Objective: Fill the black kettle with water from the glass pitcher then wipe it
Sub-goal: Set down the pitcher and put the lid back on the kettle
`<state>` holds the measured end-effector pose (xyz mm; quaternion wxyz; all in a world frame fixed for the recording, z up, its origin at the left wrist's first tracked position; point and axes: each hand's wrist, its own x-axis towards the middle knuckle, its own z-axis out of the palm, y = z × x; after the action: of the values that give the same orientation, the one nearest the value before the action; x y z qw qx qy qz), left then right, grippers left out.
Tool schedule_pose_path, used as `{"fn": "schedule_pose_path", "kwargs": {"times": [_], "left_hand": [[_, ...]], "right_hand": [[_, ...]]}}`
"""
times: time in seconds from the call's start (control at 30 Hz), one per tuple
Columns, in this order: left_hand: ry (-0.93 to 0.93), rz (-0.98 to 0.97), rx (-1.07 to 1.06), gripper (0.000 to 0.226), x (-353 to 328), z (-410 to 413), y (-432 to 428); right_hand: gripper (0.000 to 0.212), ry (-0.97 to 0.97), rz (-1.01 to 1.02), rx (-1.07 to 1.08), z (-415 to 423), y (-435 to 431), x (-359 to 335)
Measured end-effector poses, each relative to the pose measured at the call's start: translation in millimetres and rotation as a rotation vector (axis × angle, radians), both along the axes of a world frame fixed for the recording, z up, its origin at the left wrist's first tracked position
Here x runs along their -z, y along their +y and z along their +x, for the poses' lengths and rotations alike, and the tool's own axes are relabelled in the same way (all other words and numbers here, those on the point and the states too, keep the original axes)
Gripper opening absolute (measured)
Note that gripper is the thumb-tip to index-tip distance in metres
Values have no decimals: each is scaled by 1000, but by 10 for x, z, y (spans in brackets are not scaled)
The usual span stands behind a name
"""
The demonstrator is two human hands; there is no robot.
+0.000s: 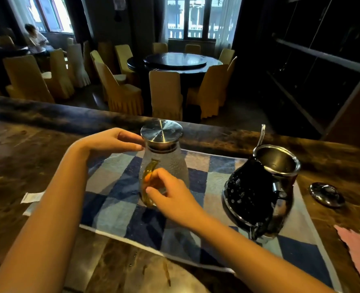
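Note:
The glass pitcher (173,166) with a steel lid (161,131) and an amber handle stands upright in the middle of a blue checked towel (113,205). My right hand (172,197) is curled around the handle from the near side. My left hand (113,140) reaches in from the left with its fingers apart; thumb and fingertip touch the pitcher's neck just under the lid. The black kettle (250,193) stands on the towel's right part, lid off, its steel mouth open and its body speckled with drops.
The kettle's lid (326,194) lies on the dark stone counter (27,157) to the right of the towel. A pink cloth (359,252) shows at the right edge. A paper slip (32,197) lies left of the towel. Beyond the counter are chairs and a round table.

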<state>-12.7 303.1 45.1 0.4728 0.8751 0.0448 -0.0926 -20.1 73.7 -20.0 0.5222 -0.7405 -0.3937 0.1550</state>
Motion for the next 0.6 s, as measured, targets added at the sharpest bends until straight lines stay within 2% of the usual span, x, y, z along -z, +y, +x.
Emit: {"fn": "schedule_pose_path", "kwargs": {"times": [0.07,0.17,0.27,0.4,0.47,0.53,0.6], "left_hand": [[-164,30,-185,29,-55,-108,-57],[-553,-44,-533,36,-195,-229,-347],[-776,-145,-605,33,-357,-254,-883],[-766,-183,-391,12,-315,-153,-1884],[-684,-172,-320,21,-134,-90,-2325],[-552,-162,-283,28,75,-37,-2640],[-449,-128,-269,29,241,-4,-2831]], "right_hand": [[18,-117,-66,-30,82,-223,-220],[16,-264,-83,-62,214,-632,-658],[14,-345,25,10,444,-1120,-1074],[14,-431,204,276,907,-1879,-1329],[13,-462,230,420,1175,-2306,-1290],[14,-467,175,544,1450,-2713,-1137],[14,-463,3,627,1691,-3072,-878]]}}
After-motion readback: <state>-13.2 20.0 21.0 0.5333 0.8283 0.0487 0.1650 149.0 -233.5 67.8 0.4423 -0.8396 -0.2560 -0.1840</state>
